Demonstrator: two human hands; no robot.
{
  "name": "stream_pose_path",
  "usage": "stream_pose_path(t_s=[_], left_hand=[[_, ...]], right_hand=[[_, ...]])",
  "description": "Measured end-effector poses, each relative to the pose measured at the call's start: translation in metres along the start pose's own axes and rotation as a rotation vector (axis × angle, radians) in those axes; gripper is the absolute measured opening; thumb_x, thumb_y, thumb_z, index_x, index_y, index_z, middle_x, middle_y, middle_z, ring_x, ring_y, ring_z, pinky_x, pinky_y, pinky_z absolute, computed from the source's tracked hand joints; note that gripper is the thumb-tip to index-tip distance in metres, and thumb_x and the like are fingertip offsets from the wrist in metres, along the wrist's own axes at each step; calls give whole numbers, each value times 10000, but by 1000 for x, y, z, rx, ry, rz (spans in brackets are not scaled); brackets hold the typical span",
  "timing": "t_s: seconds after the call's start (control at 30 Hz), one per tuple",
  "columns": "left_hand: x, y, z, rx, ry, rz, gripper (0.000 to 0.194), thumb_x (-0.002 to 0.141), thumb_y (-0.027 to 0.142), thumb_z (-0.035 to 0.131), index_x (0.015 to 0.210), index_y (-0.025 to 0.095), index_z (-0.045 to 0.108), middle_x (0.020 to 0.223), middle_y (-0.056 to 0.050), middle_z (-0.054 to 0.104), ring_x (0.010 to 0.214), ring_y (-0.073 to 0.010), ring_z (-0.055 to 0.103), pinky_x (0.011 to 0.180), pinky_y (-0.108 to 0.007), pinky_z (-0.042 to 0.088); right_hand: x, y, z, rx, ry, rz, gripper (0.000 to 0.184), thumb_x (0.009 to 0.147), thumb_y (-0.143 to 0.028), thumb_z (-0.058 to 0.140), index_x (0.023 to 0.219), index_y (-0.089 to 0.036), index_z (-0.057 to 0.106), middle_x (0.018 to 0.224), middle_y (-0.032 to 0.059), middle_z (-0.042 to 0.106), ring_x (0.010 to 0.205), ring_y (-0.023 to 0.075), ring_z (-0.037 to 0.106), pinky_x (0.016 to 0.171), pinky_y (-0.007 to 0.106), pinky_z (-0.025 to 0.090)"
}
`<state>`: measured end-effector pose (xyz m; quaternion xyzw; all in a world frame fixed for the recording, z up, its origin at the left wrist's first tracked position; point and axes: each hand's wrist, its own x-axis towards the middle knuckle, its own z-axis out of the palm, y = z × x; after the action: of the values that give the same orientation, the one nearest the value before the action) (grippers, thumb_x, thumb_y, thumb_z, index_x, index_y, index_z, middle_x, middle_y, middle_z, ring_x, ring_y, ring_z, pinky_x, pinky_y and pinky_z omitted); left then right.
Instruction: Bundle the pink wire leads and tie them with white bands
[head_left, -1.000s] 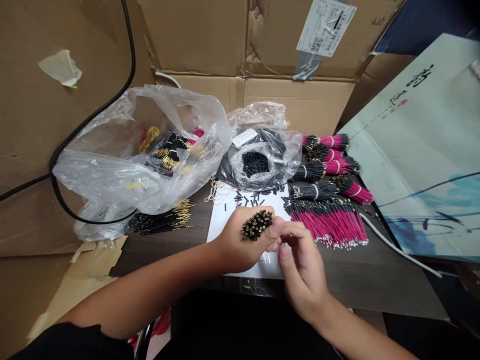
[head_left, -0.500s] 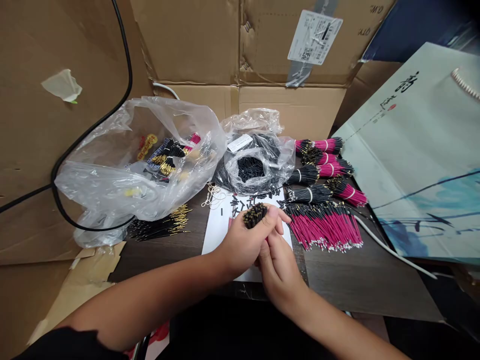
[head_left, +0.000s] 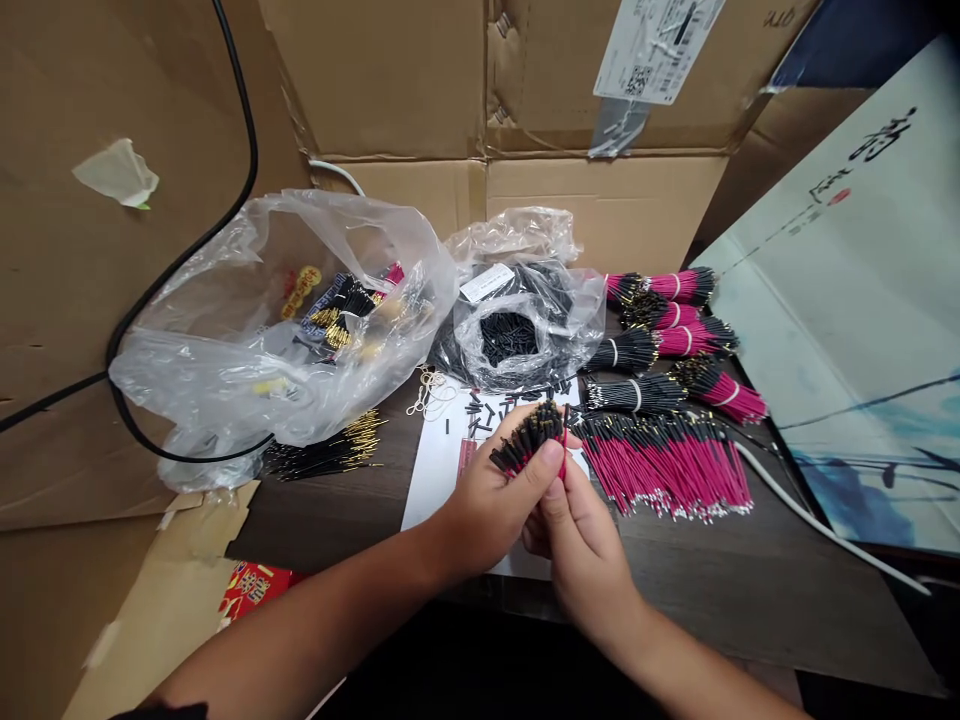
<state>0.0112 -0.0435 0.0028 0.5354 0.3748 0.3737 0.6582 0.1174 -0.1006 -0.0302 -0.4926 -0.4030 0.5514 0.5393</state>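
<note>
My left hand [head_left: 487, 500] is closed round a bundle of pink wires with black sleeved ends [head_left: 531, 440], held above a white paper sheet [head_left: 435, 470]. Right under the bundle, my right hand [head_left: 581, 545] touches its lower part with pinched fingers. Just to the right, a loose spread of pink wires [head_left: 671, 462] lies on the dark table [head_left: 712, 580]. Tied pink and black bundles [head_left: 667, 330] lie behind that spread. Short black sleeve pieces [head_left: 487, 405] are scattered on the paper.
A small clear bag of black sleeves [head_left: 517, 325] and a large clear bag of wires [head_left: 292, 310] sit behind the paper. Gold-tipped black wires [head_left: 330, 455] lie at the left. Cardboard boxes [head_left: 525, 110] wall the back and left. A pale paper bag [head_left: 862, 300] stands right.
The bundle in my left hand has tilted so its pink wires show. My right hand moved from beside the bundle to beneath it. The camera shifted slightly.
</note>
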Motion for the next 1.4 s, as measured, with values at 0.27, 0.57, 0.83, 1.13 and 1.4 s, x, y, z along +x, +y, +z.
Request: stream_pose_path(t_s=[0.27,0.57,0.83,1.13,1.4], left_hand=[[-5,-10,5,209,107,175,338,1019,411,423,852,199,627,840,-43,655,787,-158,597,771,-303,508],[-5,-14,9,332,202,159,338,966,379,530,671,212,520,588,13,494,554,-132,463,632,-297,480],[-8,-23,10,229,246,159,423,1001,383,462,616,208,450,553,23,474,523,-114,476,548,-258,448],[-4,-16,15,201,195,130,355,964,348,540,651,193,607,631,-19,609,623,-142,586,657,-285,530],[-5,-19,18,180,218,115,382,986,376,488,658,203,580,634,-24,587,622,-151,567,677,-312,525]], right_hand=[[0,-3,3,254,-22,119,346,998,-483,464,1287,-322,568,1018,41,686,813,145,669,683,278,583],[0,3,-3,-9,75,-12,236,1007,-399,480,1132,-276,637,1004,28,676,949,158,647,958,364,537],[-2,1,1,145,23,74,332,1015,-426,445,1295,-304,576,1218,67,665,1127,199,643,985,403,547],[-1,0,-2,-36,67,-9,287,1018,-395,450,1229,-286,612,1199,57,670,1162,200,621,1120,449,439],[0,2,0,-14,90,-23,317,1016,-402,456,1271,-295,612,1192,52,683,1119,193,642,1120,449,440]])
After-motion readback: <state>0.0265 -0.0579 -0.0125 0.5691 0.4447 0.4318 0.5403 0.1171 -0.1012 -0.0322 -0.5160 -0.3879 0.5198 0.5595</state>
